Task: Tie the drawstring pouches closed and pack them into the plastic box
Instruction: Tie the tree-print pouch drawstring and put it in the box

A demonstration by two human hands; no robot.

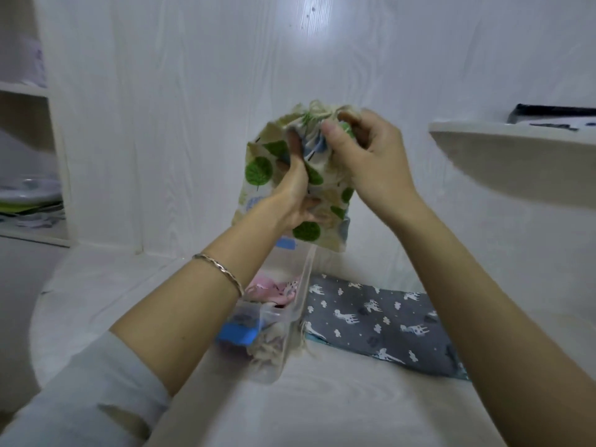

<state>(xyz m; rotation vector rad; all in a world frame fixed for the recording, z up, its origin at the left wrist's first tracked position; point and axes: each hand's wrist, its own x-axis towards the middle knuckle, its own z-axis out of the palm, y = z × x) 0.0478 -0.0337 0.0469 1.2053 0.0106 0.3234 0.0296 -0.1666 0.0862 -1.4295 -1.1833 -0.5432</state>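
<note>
Left grip: clenched on the body of the leaf-print pouch, fingers dug into the cloth at mid-height. Right grip: pinching the gathered neck of the same pouch, thumb and fingertips pressed together just under the cream cord, which is bunched at the top. The pouch is held up in the air, hanging upright, its lower edge clear of everything beneath.

Directly below stands the clear plastic box, open at the top, with a blue latch on its near end. A pink pouch lies inside; other contents at the near end are too blurred to identify. A grey animal-print pouch lies flat on the table, touching the box's right wall.

Bare table surface extends in front of the box and to its left. A white wall closes the far edge. A rounded shelf projects on the right at hand height, well apart from the right grip. Open shelving stands at far left.
</note>
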